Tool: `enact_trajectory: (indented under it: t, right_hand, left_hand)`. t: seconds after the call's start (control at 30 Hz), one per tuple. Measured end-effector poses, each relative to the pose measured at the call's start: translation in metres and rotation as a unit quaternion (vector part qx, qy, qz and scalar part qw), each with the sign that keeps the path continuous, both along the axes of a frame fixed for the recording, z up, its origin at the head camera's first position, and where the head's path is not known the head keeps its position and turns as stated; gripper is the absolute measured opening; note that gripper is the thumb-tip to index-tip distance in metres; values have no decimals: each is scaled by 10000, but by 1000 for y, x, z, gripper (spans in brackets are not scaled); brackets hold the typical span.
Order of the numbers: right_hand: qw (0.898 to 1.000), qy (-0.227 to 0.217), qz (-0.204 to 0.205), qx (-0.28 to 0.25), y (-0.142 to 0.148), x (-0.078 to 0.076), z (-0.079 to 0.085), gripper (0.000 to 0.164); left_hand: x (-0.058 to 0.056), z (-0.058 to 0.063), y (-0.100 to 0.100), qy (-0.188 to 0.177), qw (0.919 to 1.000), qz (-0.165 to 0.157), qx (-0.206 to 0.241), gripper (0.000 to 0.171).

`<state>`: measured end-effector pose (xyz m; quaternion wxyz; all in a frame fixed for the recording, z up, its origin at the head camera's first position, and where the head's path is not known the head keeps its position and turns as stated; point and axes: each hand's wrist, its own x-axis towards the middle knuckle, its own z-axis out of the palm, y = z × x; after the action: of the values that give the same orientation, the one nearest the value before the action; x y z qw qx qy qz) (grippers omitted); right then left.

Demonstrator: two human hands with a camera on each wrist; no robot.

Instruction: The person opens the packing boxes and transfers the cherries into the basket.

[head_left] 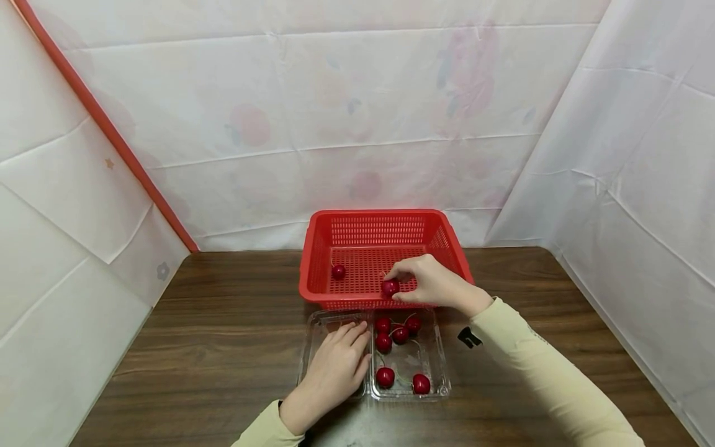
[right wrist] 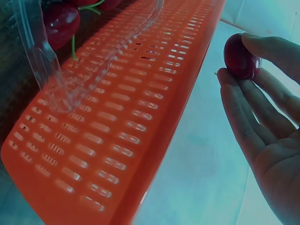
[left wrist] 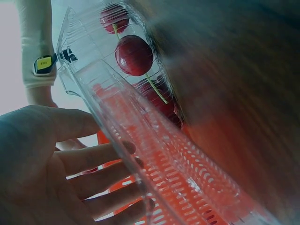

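Fingers of the right hand [head_left: 427, 282], head view: thumb and fingertips pinch one cherry [head_left: 390, 287] above the near side of the red basket [head_left: 385, 214]. Left of that pinch, in the basket, lies a second cherry [head_left: 338, 271]. Nearer the person than the pinch: clear plastic box [head_left: 444, 369], six loose cherries [head_left: 400, 335] in its right half. Left hand [head_left: 337, 360] is over the left half, back up, fingers fairly straight toward the basket; the six are to their right. Right forearm reaches in from lower right, sleeve [head_left: 547, 366] down to the wrist.

Left wrist view: fingers spread, gripping nothing, tips at the box wall. Can't tell how hard they press. Only here: black wrist device with a yellow face [left wrist: 44, 64] on the other arm, beyond the thumb.

Right wrist view: adds the palm side, unseen from the head. Thumb on one side of the cherry, fingertips on the other; slotted basket wall well left of the fingers, box corner in front of it.
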<state>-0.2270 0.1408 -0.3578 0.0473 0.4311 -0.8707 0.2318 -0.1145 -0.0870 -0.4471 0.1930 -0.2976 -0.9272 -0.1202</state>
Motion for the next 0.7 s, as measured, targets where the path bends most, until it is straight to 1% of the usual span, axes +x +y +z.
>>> enact_trajectory:
  t: [0.07, 0.2, 0.5, 0.63, 0.7]
  right_hand:
    - [10000, -42, -50, 28, -1, -3, 1, 28]
    - [10000, -90, -26, 0, -3, -8, 3, 26]
    - [9993, -377, -66, 20, -9, -20, 10, 26]
    - [9992, -401, -52, 41, -13, -25, 15, 28]
    - [9993, -344, -57, 92, -16, -28, 18, 27]
  left_hand:
    - [0, 0, 0, -8, 10000, 9, -14, 35]
    - [0, 0, 0, -20, 10000, 18, -30, 35]
    - [-1, 0, 0, 8, 10000, 3, -3, 35]
    - [-1, 0, -1, 48, 10000, 1, 14, 35]
    - [-1, -1, -2, 80, 10000, 2, 21, 35]
